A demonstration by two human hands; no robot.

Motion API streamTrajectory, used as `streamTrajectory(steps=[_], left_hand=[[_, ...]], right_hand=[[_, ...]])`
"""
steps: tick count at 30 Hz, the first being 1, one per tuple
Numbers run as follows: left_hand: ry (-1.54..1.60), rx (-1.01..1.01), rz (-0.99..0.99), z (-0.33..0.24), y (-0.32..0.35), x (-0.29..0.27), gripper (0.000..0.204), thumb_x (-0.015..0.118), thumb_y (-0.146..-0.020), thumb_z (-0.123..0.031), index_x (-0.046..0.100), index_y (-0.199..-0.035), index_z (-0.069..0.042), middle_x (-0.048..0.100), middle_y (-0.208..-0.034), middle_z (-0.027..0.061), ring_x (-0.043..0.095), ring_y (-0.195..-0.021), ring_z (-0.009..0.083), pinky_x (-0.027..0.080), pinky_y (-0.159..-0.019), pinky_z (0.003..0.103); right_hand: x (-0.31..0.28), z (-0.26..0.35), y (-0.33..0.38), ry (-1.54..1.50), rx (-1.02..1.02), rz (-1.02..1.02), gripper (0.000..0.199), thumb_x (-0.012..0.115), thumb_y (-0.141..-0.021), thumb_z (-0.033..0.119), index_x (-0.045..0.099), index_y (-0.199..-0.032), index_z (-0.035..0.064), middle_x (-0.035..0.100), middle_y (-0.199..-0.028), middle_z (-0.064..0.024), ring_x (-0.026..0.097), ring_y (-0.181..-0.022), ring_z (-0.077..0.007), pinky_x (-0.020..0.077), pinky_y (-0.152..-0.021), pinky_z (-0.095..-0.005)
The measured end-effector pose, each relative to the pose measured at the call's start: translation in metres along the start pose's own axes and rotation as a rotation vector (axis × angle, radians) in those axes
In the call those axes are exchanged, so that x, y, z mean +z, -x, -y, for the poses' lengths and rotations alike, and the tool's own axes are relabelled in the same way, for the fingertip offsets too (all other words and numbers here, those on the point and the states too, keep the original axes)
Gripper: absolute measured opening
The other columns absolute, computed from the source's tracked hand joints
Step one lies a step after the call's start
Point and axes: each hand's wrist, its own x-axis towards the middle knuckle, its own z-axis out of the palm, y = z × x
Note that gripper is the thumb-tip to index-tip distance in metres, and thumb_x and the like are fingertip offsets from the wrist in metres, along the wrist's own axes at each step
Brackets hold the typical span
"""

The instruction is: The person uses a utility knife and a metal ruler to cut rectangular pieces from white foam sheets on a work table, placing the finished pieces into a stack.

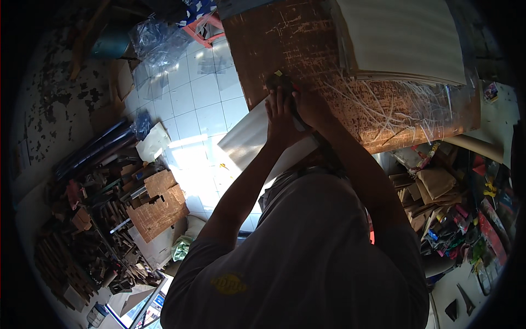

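A dark tool [278, 82] sits just above the centre of the frame, at the left edge of the table [274, 44], directly up-frame of the left hand's fingertips. The left hand [283, 129] points up the frame, fingers long and nearly straight with slight gaps, their tips reaching the tool's lower side. The right hand [313, 112] comes in from the right and bends toward the same spot; its fingers look curled in, but whether they clamp the tool I cannot tell.

The tool's long axis seems to slant from upper left to lower right, passing between the hands, though they cover much of it. Neither hand is clearly nearer: both meet at its lower end.

Below the tool, the pale sheet [246, 143] lies under the left hand and wrist, sticking out to the left past the table edge, above the tiled floor [192, 104]. The forearms hide part of its outline. White strips [383, 104] lie right of the hands, below a stack of sheets [405, 38] at upper right.
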Motion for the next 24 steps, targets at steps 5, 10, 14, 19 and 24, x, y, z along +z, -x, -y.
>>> streamTrajectory(steps=[5, 10, 14, 19, 24], left_hand=[[0.011, -0.011, 0.000, 0.002, 0.000, 0.001, 0.142, 0.083, -0.062, -0.078, 0.021, -0.165, -0.002, 0.011, -0.172, 0.0291, 0.003, -0.161, 0.0461, 0.010, -0.126, 0.068], [0.021, -0.016, -0.002, 0.000, -0.002, 0.001, 0.142, 0.088, -0.061, -0.071, 0.019, -0.165, -0.002, 0.013, -0.171, 0.0296, 0.007, -0.160, 0.0481, 0.012, -0.125, 0.069], [0.002, -0.004, -0.009, 0.000, -0.004, 0.002, 0.142, 0.086, -0.061, -0.074, 0.021, -0.164, -0.002, 0.012, -0.171, 0.0297, 0.006, -0.160, 0.0481, 0.013, -0.125, 0.070], [0.007, -0.005, -0.011, 0.000, -0.003, 0.004, 0.142, 0.086, -0.061, -0.075, 0.021, -0.163, 0.000, 0.011, -0.171, 0.0295, 0.005, -0.161, 0.0481, 0.014, -0.125, 0.070], [-0.023, 0.003, -0.024, 0.000, -0.004, 0.006, 0.138, 0.089, -0.061, -0.070, 0.025, -0.160, 0.004, 0.015, -0.169, 0.0314, 0.009, -0.159, 0.0512, 0.017, -0.124, 0.070]], right_hand=[[-0.006, 0.001, -0.004, -0.013, 0.000, 0.056, 0.045, 0.047, -0.109, 0.031, 0.053, -0.140, -0.0019, 0.066, -0.120, -0.0351, 0.066, -0.113, -0.0493, 0.0539, -0.097, -0.0577], [-0.008, -0.003, -0.012, 0.032, -0.066, 0.099, 0.042, 0.044, -0.110, 0.030, 0.059, -0.136, 0.0014, 0.069, -0.122, -0.0283, 0.066, -0.113, -0.0467, 0.0525, -0.097, -0.0567], [-0.017, -0.002, -0.003, -0.015, -0.067, 0.078, 0.040, 0.044, -0.110, 0.028, 0.059, -0.137, 0.0024, 0.069, -0.123, -0.0269, 0.067, -0.112, -0.0460, 0.0523, -0.098, -0.0561], [-0.017, -0.022, 0.023, 0.000, -0.101, 0.050, 0.040, 0.046, -0.110, 0.031, 0.055, -0.139, 0.0055, 0.070, -0.119, -0.0280, 0.068, -0.111, -0.0465, 0.0528, -0.095, -0.0579], [-0.027, -0.028, 0.044, -0.002, 0.036, 0.117, 0.040, 0.046, -0.110, 0.033, 0.053, -0.138, 0.0049, 0.072, -0.106, -0.0299, 0.069, -0.103, -0.0485, 0.0536, -0.090, -0.0597]])
